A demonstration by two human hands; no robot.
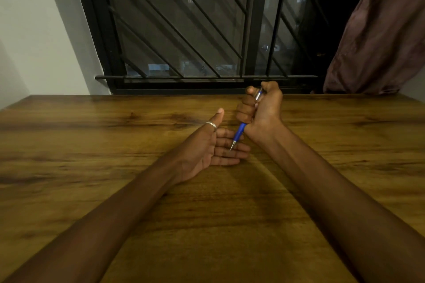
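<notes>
Forearms are reaching forward over the wooden table (pixel 92 144), both bare. Right hand (pixel 261 112) is standing upright as a fist, clamping tight round the blue pen (pixel 239 132), thumb bending over its top end. Pen is slanting down and toward the left, its clear upper barrel showing under the thumb and its blue grip sticking out below the fist. Left hand (pixel 211 147) is lying open low over the table, fingers (pixel 230 158) straight and together, thumb pointing up and wearing 1 silver ring (pixel 211 125). Pen tip is pointing onto those fingers; whether it is touching them, cannot tell. Barred window (pixel 184 29) and brown curtain (pixel 379 41) are standing behind the table's far edge.
</notes>
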